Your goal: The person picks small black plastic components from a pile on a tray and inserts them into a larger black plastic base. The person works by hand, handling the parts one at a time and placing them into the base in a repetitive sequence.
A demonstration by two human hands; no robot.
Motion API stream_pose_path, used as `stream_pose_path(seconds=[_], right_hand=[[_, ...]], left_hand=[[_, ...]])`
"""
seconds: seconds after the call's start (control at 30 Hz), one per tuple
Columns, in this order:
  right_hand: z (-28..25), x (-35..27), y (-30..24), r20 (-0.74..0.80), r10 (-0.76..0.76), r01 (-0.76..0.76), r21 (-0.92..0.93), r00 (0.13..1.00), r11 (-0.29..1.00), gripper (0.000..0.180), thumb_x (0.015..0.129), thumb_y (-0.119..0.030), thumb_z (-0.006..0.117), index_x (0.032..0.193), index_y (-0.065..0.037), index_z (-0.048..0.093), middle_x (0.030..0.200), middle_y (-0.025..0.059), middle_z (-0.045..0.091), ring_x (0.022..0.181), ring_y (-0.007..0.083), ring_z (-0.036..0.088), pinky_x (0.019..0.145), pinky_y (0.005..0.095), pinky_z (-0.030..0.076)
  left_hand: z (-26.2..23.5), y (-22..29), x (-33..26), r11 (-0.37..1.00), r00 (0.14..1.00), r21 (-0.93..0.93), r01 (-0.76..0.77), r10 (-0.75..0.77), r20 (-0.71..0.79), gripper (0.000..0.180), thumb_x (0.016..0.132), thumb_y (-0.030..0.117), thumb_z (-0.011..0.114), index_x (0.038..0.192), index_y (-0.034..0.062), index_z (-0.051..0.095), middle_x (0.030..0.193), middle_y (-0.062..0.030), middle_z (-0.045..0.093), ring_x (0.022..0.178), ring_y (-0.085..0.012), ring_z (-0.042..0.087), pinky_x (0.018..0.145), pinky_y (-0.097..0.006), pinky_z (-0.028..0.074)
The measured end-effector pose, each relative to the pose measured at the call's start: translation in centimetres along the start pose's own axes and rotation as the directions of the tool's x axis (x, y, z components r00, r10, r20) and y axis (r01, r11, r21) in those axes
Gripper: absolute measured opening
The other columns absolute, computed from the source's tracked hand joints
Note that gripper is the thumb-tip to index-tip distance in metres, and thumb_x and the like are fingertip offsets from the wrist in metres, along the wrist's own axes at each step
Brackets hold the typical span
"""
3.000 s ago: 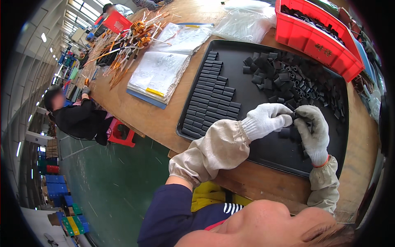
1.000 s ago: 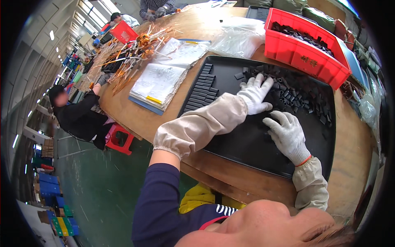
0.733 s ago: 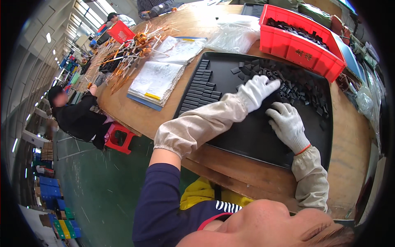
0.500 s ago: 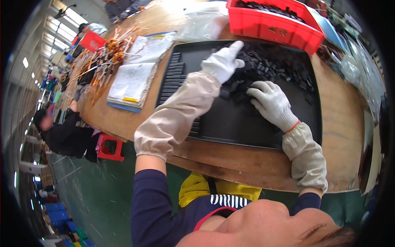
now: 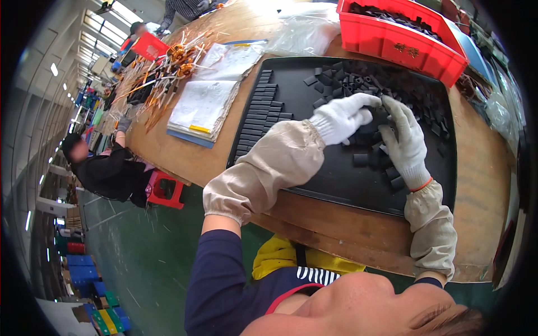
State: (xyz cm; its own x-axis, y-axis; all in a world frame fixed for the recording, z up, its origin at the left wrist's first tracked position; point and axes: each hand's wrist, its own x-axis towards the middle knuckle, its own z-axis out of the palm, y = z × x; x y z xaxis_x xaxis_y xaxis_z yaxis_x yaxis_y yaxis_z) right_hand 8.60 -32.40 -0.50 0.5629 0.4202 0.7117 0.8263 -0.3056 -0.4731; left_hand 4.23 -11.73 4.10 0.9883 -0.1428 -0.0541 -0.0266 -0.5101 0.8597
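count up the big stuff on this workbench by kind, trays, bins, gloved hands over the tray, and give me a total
Black tray: 1
Red bin: 1
White-gloved hands, left hand and right hand: 2
Total: 4

Loose black blocks [image 5: 370, 134] under both gloved hands (grip unclear), red bin [image 5: 400, 39] cut off.

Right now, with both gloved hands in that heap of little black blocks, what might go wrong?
The left hand and right hand meet over the loose black blocks; a sweep could perhaps knock the neat rows crooked. The black tray lies close to the table edge, so a push might shift it toward the person.
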Motion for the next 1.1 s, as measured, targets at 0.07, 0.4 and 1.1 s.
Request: stream_pose_path(seconds=[0.07,0.4,1.1], right_hand=[[-0.1,-0.4,1.3,0.075,-0.059,0.06,-0.014,0.995,0.998,0.053,0.077,0.007,0.07,0.127,-0.007,0.066,0.117,0.0139,0.07,0.105,0.0328,0.069,0.089,0.0403,0.056],[-1.8,0.4,2.6,0.13,-0.024,0.059,-0.277,0.991,0.959,0.052,0.08,0.011,0.061,0.128,-0.006,0.066,0.13,0.0151,0.063,0.113,0.0354,0.065,0.098,0.0416,0.053],[-0.2,1.0,-4.1,0.239,-0.365,0.411,-0.184,0.9,0.893,0.049,0.085,-0.041,0.074,0.119,-0.007,0.071,0.119,0.0093,0.068,0.113,0.0324,0.064,0.103,0.0491,0.049]], left_hand=[[0.8,0.6,-0.3,0.987,0.992,-0.096,0.126,-0.122,0.042,0.041,0.104,0.022,0.059,0.144,0.0151,0.054,0.08,-0.0024,0.062,0.065,-0.0083,0.06,0.054,-0.029,0.058],[2.1,-2.9,0.2,0.273,0.995,-0.958,0.084,-0.081,0.064,0.025,0.109,0.028,0.054,0.131,0.0174,0.061,0.098,-0.0075,0.066,0.067,-0.0095,0.055,0.052,-0.021,0.047],[6.6,-4.5,1.2,-0.167,0.972,-0.967,0.191,-0.107,0.211,0.04,0.108,0.048,0.051,0.111,0.01,0.065,0.1,-0.0032,0.069,0.092,-0.016,0.068,0.085,-0.034,0.059]])
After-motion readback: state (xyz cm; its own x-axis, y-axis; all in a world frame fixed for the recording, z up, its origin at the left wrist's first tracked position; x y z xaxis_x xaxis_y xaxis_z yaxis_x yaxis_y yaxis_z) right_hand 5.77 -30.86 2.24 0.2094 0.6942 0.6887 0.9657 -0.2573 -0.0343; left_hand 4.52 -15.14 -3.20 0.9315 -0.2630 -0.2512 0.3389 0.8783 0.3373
